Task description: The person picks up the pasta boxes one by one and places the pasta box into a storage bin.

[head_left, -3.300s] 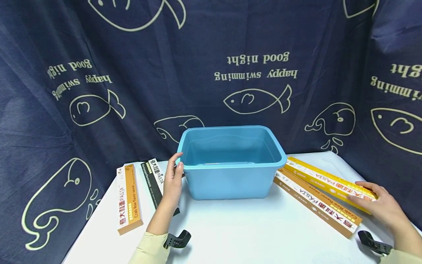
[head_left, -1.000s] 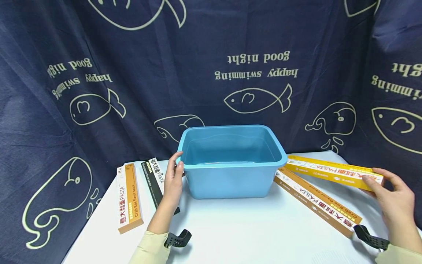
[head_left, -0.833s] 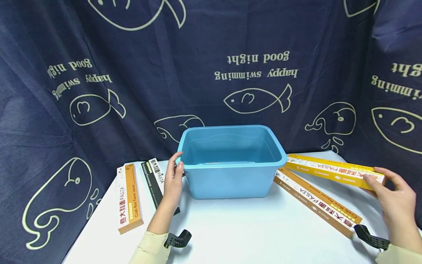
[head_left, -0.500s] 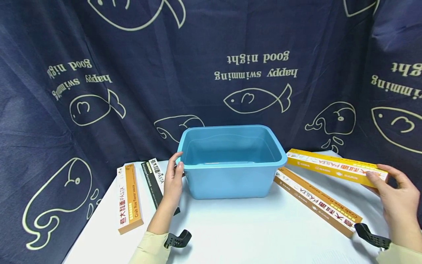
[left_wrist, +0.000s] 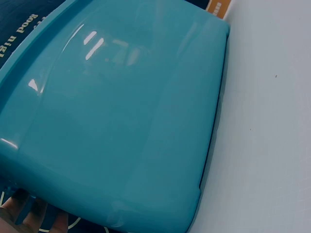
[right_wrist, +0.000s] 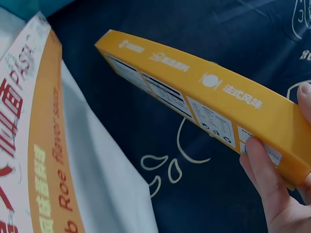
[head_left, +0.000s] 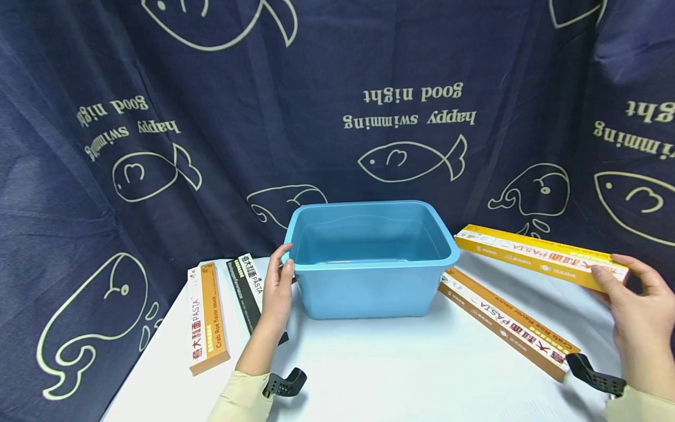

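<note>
The right hand pinches the yellow box by its three-o'clock end (probably light, stiff, crushable; mid-length should balance better); the left hand grips the tub at nine o'clock.

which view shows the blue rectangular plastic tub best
The head view: the tub shows nearly whole, inside and out. The left wrist view shows mostly its outside, cropped; the right wrist view, just a corner sliver.

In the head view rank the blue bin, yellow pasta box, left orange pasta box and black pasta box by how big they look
1. Blue bin
2. Yellow pasta box
3. Left orange pasta box
4. Black pasta box, partly hidden by the left arm
</note>
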Demonstrator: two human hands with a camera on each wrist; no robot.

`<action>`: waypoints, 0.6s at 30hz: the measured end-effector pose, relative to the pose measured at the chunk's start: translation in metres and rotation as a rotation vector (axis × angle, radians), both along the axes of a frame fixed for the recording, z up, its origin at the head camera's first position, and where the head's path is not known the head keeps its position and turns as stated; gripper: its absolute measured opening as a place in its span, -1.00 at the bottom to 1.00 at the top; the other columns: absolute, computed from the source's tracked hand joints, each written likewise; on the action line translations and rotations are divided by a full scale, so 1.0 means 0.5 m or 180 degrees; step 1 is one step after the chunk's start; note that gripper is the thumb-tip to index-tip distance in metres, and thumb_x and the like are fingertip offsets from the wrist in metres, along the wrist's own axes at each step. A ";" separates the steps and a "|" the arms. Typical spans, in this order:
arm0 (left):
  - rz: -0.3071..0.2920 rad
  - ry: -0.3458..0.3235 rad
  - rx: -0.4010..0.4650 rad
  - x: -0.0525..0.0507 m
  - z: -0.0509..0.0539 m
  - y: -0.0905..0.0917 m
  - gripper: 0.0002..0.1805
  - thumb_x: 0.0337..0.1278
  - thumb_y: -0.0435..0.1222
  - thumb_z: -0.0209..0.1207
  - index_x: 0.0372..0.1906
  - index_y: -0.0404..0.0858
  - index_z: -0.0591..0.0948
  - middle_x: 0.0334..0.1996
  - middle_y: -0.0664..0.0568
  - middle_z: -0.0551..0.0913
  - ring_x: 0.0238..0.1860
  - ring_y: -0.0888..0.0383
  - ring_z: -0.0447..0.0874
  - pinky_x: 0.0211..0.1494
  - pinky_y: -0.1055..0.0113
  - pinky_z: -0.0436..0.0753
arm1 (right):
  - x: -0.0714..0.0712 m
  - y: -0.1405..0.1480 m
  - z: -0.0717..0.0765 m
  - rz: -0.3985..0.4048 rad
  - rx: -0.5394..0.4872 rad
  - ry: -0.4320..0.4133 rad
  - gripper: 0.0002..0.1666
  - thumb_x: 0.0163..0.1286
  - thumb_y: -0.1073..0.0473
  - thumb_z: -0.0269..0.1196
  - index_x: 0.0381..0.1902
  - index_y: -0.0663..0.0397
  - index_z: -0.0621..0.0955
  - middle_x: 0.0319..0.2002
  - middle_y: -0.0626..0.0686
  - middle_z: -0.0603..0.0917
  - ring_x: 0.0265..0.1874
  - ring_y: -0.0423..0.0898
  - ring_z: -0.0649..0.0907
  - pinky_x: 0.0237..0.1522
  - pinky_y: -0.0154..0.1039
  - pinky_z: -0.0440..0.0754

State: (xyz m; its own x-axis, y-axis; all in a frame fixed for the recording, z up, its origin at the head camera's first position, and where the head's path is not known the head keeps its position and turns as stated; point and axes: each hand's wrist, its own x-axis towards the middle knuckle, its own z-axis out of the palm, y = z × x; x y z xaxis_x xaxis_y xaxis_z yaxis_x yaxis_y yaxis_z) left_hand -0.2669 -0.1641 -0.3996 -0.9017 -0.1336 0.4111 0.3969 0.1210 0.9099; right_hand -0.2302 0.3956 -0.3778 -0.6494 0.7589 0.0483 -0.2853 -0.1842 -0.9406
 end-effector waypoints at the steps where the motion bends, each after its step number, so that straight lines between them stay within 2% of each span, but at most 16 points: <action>1: 0.0003 -0.0001 -0.0002 0.000 0.000 0.000 -0.55 0.55 -0.03 -0.12 0.42 0.09 0.35 0.48 0.13 0.28 0.35 -0.06 0.38 0.28 -0.01 0.44 | 0.000 -0.001 0.003 -0.0006 -0.0030 0.0054 -0.31 0.03 0.53 0.47 0.16 0.02 0.66 0.10 -0.26 0.39 -0.02 -0.28 0.53 -0.54 -0.55 0.60; 7: 0.0034 -0.0003 -0.0024 0.000 0.001 0.000 -0.55 0.55 -0.03 -0.11 0.42 0.10 0.35 0.48 0.13 0.29 0.35 -0.06 0.39 0.28 -0.01 0.44 | 0.003 -0.012 0.019 -0.0008 -0.0193 0.0295 -0.33 0.04 0.58 0.44 0.13 0.07 0.67 0.10 -0.22 0.42 -0.02 -0.25 0.54 -0.54 -0.52 0.62; 18: 0.0040 0.0008 0.0015 0.000 0.003 0.002 -0.56 0.54 -0.05 -0.10 0.41 0.08 0.36 0.47 0.11 0.30 0.36 -0.03 0.38 0.30 0.01 0.42 | 0.016 -0.036 0.054 0.0026 -0.0130 0.0495 -0.39 0.16 0.46 0.40 0.18 0.03 0.63 0.23 -0.22 0.31 0.10 -0.19 0.47 -0.52 -0.50 0.64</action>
State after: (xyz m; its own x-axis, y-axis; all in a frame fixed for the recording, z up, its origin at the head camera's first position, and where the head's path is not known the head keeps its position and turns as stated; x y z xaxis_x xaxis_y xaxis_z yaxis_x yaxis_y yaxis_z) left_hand -0.2667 -0.1630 -0.3982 -0.8990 -0.1468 0.4126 0.3976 0.1215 0.9095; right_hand -0.2223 0.3775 -0.3509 -0.6426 0.7571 0.1180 -0.4253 -0.2244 -0.8768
